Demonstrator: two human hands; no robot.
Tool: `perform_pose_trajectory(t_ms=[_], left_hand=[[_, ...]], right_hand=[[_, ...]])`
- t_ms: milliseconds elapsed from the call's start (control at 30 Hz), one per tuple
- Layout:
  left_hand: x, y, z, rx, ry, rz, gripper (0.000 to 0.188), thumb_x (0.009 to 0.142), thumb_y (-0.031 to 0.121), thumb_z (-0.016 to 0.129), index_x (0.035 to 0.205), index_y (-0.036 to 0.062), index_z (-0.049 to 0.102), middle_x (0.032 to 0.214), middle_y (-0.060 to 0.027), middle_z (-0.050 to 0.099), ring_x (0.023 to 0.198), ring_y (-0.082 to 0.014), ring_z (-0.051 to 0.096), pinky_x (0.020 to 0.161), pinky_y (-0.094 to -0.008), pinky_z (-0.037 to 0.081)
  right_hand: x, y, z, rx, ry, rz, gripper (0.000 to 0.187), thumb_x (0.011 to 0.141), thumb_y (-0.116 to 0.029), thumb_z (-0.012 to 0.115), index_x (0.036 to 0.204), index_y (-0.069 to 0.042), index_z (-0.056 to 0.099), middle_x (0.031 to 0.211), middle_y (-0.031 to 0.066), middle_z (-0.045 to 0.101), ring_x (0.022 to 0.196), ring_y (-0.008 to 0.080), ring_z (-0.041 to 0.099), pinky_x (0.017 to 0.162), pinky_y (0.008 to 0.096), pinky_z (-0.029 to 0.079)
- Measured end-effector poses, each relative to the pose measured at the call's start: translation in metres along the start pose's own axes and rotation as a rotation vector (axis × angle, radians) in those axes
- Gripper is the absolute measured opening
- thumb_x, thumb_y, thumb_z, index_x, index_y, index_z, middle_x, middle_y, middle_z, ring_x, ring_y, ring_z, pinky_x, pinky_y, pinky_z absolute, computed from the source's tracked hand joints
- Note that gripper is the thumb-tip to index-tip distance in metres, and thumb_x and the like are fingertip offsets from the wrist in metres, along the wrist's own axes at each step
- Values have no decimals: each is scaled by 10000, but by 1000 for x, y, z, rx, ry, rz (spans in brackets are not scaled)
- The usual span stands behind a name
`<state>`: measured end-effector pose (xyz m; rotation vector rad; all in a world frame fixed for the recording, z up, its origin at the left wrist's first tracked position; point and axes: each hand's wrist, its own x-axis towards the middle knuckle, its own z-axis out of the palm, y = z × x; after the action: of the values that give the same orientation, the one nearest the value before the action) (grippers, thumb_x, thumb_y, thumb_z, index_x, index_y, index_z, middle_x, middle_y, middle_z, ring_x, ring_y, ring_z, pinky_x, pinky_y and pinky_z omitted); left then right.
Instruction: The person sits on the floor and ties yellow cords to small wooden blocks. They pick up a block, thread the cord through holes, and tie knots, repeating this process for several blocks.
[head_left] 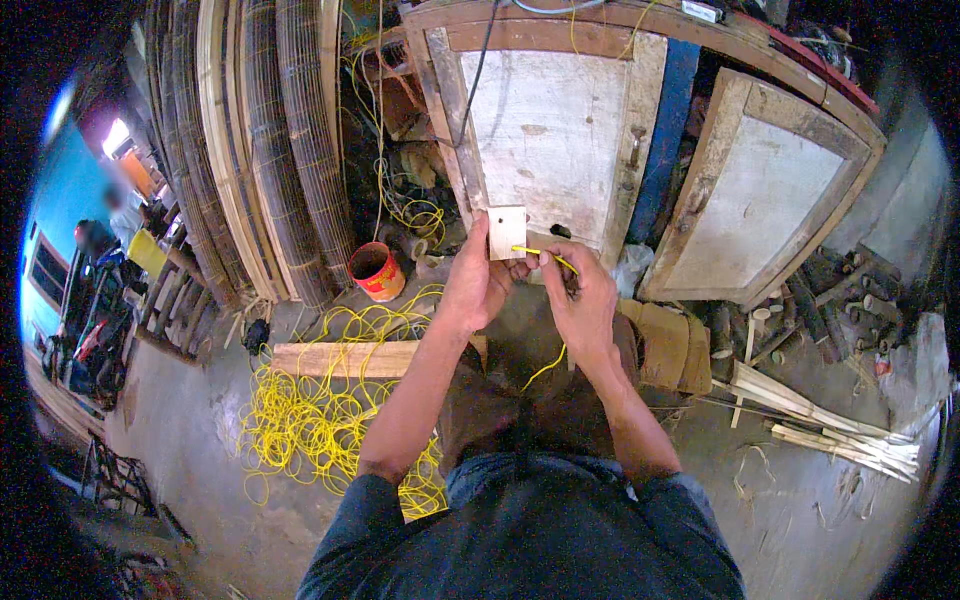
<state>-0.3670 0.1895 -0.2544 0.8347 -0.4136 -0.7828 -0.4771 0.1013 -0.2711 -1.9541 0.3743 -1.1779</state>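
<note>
My left hand [474, 282] grips a small pale wooden block [507, 228] by its left edge and lower end, holding it upright in front of me. A dark hole shows near the block's upper left. My right hand [580, 297] pinches a thin yellow cord [563, 262], its end lying against the lower right of the block's face. Whether that end enters a hole, I cannot tell. Below the right hand the cord hangs down toward my lap. A large tangle of the same yellow cord [310, 425] spreads over the floor at my left, partly across a wooden plank [345, 359].
A red and yellow bucket [377, 272] stands left of my hands. Rolled slatted blinds [313, 150] lean behind it. Worn cabinet doors [545, 120] stand ahead, one ajar [765, 190]. Wood strips [840, 425] lie at right. Far left, a person [122, 215] is in the background.
</note>
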Motion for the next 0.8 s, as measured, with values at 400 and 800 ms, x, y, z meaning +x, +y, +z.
perform_pose_trajectory(t_ms=[400,800], left_hand=[[19,-29,-8,93,54,9,439,990,439,343,1203,98,519,1115,-44,592,985,-183,550,867,-355,404],[22,-51,-25,120,86,1,502,973,472,365,1265,79,479,1204,-54,554,1123,-206,498,997,-374,353]], right_hand=[[-5,19,2,-294,86,-144,133,791,-140,692,908,-103,641,714,61,573,583,202,550,540,337,448],[-10,39,30,-318,64,-96,161,774,-115,697,913,-107,616,764,68,600,626,219,587,550,331,466]])
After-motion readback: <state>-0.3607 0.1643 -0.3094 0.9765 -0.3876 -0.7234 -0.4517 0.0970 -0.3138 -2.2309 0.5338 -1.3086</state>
